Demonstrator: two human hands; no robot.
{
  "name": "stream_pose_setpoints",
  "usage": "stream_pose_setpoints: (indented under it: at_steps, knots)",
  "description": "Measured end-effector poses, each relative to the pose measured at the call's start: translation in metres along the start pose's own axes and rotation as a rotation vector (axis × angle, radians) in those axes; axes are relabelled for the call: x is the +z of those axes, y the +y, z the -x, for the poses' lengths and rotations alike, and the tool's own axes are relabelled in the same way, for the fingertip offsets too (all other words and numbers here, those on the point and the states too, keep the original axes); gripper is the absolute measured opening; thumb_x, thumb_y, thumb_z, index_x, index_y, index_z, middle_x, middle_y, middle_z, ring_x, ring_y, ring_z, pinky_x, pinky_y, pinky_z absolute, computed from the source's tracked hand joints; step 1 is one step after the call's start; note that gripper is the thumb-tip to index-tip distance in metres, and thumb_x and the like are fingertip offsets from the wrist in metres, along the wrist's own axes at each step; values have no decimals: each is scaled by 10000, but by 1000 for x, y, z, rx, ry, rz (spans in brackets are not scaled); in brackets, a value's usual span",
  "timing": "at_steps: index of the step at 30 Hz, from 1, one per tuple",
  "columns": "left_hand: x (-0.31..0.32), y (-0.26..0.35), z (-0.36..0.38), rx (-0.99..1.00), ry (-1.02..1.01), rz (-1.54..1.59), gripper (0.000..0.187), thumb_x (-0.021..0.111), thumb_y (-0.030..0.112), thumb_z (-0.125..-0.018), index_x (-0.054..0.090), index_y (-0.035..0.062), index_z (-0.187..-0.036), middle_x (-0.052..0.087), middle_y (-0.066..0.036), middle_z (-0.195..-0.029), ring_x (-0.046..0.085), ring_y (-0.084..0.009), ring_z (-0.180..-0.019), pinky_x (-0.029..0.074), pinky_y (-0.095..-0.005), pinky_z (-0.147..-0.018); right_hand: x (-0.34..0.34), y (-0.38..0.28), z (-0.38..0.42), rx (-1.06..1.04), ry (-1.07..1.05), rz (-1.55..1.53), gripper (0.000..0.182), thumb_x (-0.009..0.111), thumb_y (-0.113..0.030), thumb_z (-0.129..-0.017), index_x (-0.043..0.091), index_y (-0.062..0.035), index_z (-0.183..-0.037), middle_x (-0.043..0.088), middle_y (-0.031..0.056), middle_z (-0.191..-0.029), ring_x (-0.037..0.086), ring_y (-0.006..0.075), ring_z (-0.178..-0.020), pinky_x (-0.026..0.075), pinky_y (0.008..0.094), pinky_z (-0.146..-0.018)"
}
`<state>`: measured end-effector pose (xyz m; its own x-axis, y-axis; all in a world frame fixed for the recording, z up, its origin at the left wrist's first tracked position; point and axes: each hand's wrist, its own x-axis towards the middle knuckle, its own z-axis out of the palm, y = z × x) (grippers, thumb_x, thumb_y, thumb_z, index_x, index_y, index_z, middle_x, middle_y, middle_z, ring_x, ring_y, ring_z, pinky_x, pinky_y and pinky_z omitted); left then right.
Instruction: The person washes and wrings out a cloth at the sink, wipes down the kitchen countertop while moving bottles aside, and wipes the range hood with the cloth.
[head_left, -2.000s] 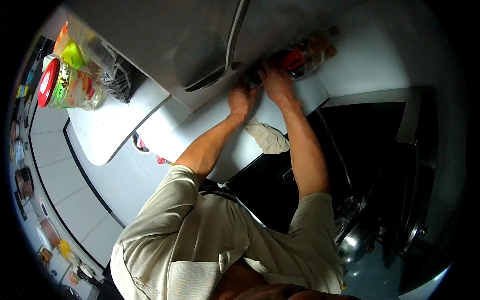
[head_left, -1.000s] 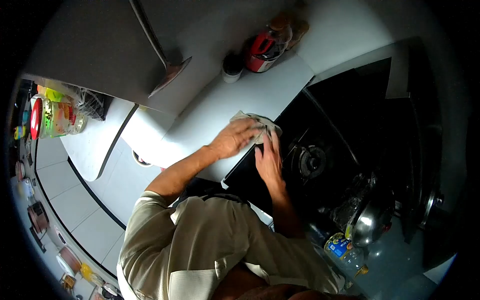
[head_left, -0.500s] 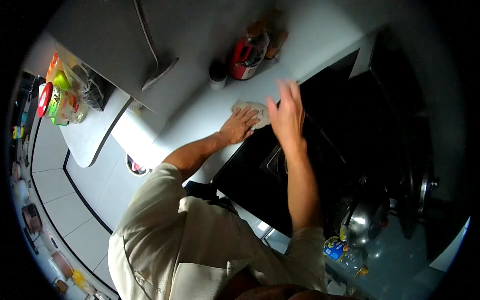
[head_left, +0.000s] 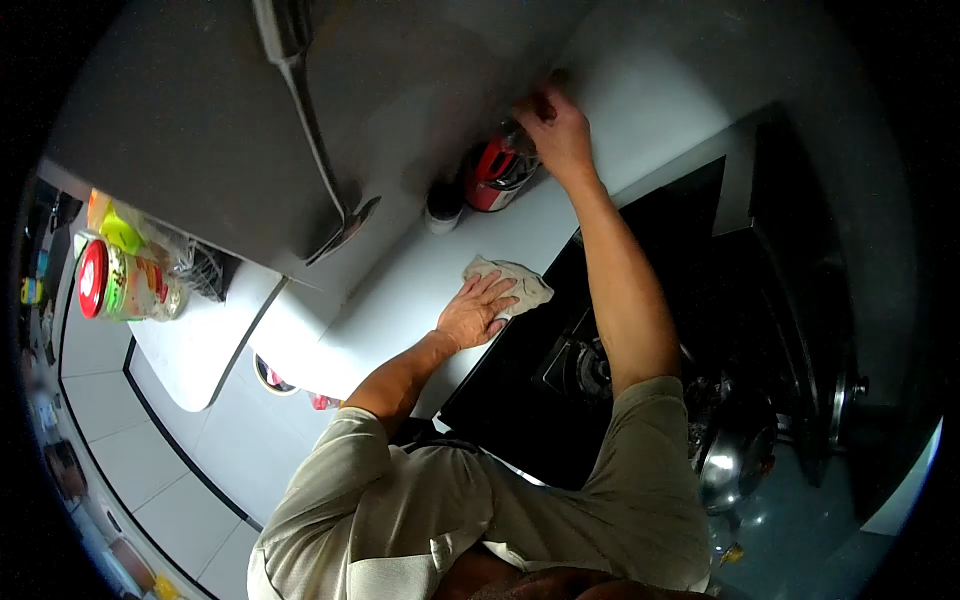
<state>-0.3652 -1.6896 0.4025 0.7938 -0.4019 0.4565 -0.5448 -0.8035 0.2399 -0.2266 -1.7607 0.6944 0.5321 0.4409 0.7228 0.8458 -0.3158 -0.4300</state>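
My left hand (head_left: 476, 312) lies flat with fingers spread on a crumpled pale cloth (head_left: 522, 284), on the white counter beside the black stove's edge. My right hand (head_left: 560, 135) reaches to the back of the counter, fingers curled round the top of a bottle with a red label and red handle (head_left: 500, 178). The bottle stands upright by the wall; the hand partly hides its cap. A small dark-topped jar (head_left: 443, 208) stands just left of the bottle.
The black gas stove (head_left: 530, 370) fills the right side, with a shiny metal pan (head_left: 735, 465) at lower right. A ladle (head_left: 325, 165) hangs at upper left. A red-lidded jar (head_left: 95, 280) stands on a white shelf (head_left: 190, 360) at left.
My right hand has moved from above the stove, near the cloth, up to the bottle's top at the back. My left hand stays on the cloth. The view has tilted, shifting the scene downward.
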Motion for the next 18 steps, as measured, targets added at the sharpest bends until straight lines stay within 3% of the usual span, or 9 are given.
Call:
stream_pose_setpoints:
  at_steps: [4, 5, 7, 10, 13, 18]
  knots:
    - [-9, 7, -30, -1, -16, 5, 503, 555, 308, -881, 518, 172, -1364, 309, -52, -1534, 196, -291, -1446, 159, -492, -1175, -23, 28, -28, 229, 14, -402, 335, 656, -180, -880, 621, 39, -1132, 662, 119, -1079, 607, 203, -960, 466, 322, -857]
    - [-10, 10, -36, -1, -5, 5, 499, 556, 309, -881, 517, 169, -1358, 317, -67, -1528, 205, -306, -1441, 162, -500, -1173, -28, 26, -31, 233, 21, -406, 335, 656, -180, -880, 621, 39, -1132, 662, 119, -1079, 607, 203, -960, 466, 322, -857]
    - [-11, 14, -47, 1, -3, 3, 494, 557, 310, -881, 517, 166, -1353, 325, -82, -1523, 214, -322, -1436, 164, -509, -1171, -35, 15, -37, 489, 26, -538, 317, 620, -163, -874, 624, 28, -1127, 647, 104, -1075, 583, 188, -954, 453, 317, -856]
    - [-11, 15, -60, -19, -13, -4, 491, 565, 305, -877, 521, 167, -1346, 333, -82, -1517, 223, -319, -1432, 171, -501, -1171, -31, 33, -48, 561, 50, -625, 315, 584, -157, -864, 627, 22, -1121, 637, 105, -1067, 559, 187, -981, 428, 316, -882]
    - [-10, 12, -70, -6, -18, -15, 490, 563, 302, -879, 520, 169, -1348, 336, -83, -1515, 226, -320, -1431, 174, -498, -1171, -23, 40, -56, 474, 226, -639, 288, 563, -143, -858, 640, 7, -1092, 629, 91, -1036, 557, 191, -955, 433, 317, -850]
    - [-6, 15, -83, -21, 18, 26, 472, 569, 289, -883, 543, 154, -1334, 333, -54, -1521, 230, -295, -1430, 180, -482, -1172, -13, 62, -60, 427, 285, -638, 256, 557, -147, -880, 657, -6, -1069, 638, 62, -942, 577, 170, -841, 459, 300, -775]
